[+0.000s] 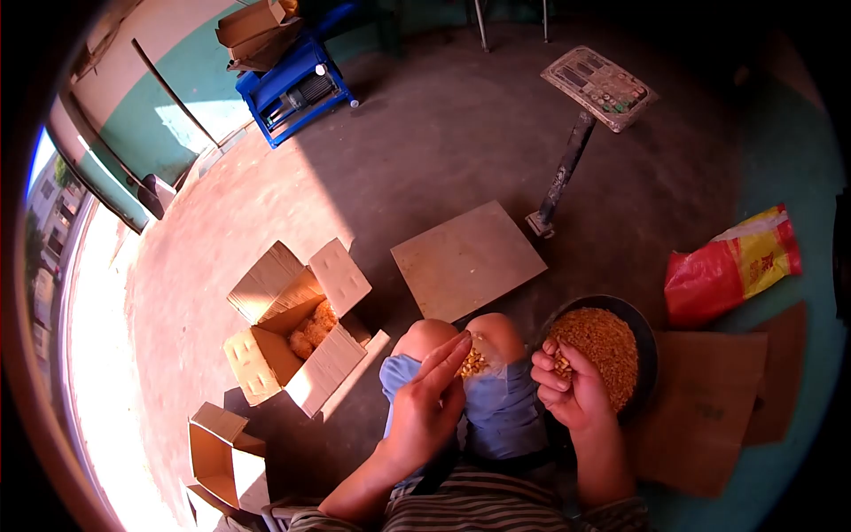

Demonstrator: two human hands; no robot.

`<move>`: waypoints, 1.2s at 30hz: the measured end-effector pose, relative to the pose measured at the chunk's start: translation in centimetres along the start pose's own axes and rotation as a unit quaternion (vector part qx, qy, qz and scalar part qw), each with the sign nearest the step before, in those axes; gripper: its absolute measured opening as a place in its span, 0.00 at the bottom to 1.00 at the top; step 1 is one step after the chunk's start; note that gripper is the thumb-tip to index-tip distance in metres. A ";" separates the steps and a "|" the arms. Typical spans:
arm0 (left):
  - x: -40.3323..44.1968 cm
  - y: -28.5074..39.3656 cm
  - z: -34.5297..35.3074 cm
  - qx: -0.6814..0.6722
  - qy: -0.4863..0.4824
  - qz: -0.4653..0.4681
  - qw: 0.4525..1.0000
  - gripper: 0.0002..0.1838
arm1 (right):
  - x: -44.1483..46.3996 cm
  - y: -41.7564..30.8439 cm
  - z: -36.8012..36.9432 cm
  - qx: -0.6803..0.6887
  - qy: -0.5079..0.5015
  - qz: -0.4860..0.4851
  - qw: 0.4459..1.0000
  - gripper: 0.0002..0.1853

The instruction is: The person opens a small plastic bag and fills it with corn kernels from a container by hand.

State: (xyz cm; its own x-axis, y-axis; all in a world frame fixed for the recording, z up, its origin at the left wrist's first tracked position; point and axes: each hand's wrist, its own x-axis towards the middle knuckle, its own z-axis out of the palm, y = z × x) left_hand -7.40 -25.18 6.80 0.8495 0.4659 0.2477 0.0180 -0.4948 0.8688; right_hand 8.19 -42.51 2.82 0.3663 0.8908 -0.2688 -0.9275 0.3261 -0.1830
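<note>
My left hand [427, 401] is raised over my knees with its fingers pressed together. At its fingertips is a small clear plastic bag [486, 362] with yellow corn kernels inside, hanging above my lap. My right hand [574, 390] is curled beside the bag, with a few kernels [561, 362] showing between thumb and fingers. It is over the near left side of a dark round basin [654, 355], which holds a heap of loose kernels [603, 341].
An open cardboard box [324, 377] with filled clear bags [315, 330] stands left; another open box [213, 452] is nearer. Ahead lies a platform scale [470, 259] with a display [601, 84] on a post. Flattened cardboard [700, 408] and a red-yellow sack [731, 266] lie right. A blue machine [297, 89] stands behind.
</note>
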 end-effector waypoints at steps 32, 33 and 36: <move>-0.7 0.2 -0.8 0.039 -0.013 0.015 0.999 0.30 | 4.2 5.8 3.8 -0.142 -0.006 -0.016 0.990 0.14; -0.7 0.2 -0.9 0.038 -0.012 0.018 0.999 0.30 | 4.2 5.7 4.0 -0.142 -0.007 -0.017 0.990 0.14; -0.6 0.4 -0.9 0.033 -0.015 0.009 0.999 0.30 | 3.9 5.6 4.3 -0.132 0.003 -0.012 0.991 0.14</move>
State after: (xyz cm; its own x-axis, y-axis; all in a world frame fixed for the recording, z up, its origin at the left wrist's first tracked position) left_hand -8.41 -25.00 7.37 0.8652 0.4347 0.2499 0.0358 -0.5506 0.8340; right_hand 4.12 -35.83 4.83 0.3899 0.8812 -0.2673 -0.8666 0.2529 -0.4302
